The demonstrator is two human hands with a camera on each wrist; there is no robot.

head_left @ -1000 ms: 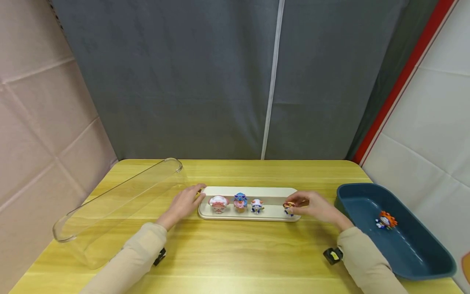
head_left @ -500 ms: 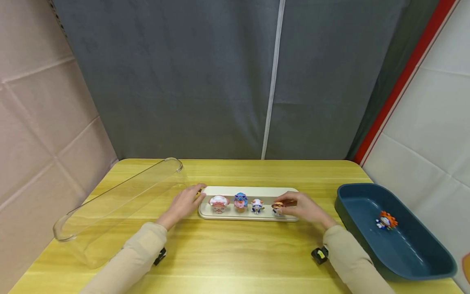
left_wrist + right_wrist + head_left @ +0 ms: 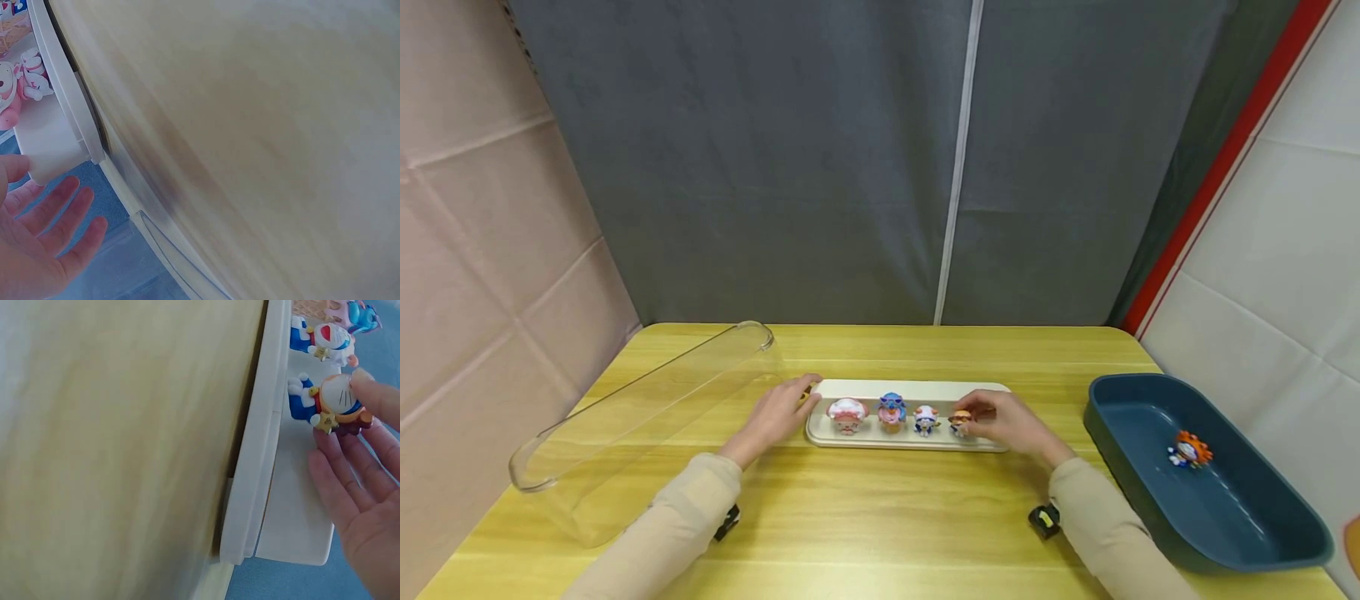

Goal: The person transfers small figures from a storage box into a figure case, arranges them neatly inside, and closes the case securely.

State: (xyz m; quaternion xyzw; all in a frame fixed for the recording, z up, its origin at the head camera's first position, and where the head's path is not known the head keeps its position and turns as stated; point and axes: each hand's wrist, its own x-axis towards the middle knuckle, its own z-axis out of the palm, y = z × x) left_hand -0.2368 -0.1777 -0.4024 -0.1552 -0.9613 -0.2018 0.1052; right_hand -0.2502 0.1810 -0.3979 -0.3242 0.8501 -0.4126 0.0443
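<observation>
My right hand (image 3: 1011,422) pinches a small figurine (image 3: 334,400) between thumb and fingertips. It has a white whiskered face, an orange-brown head covering, a blue body and a yellow star. The figurine stands on the lower step of a cream display tray (image 3: 917,388). To its left on that step are a white-and-blue figurine (image 3: 925,422), a blue-and-pink figurine (image 3: 892,413) and a pink figurine with a white top (image 3: 847,417). At the tray's left end, my left hand (image 3: 778,415) rests with loosely spread fingers; the left wrist view shows its thumb by the tray corner.
A clear plastic cover (image 3: 647,417) lies slanted at the left of the wooden table (image 3: 880,525). On the right stands a dark blue bin (image 3: 1232,521) holding one orange-maned figurine (image 3: 1190,450). A grey curtain (image 3: 775,167) hangs behind the table.
My right hand has moved left along the tray with the figurine, bringing it close beside the white-and-blue one. The left hand has stayed in place.
</observation>
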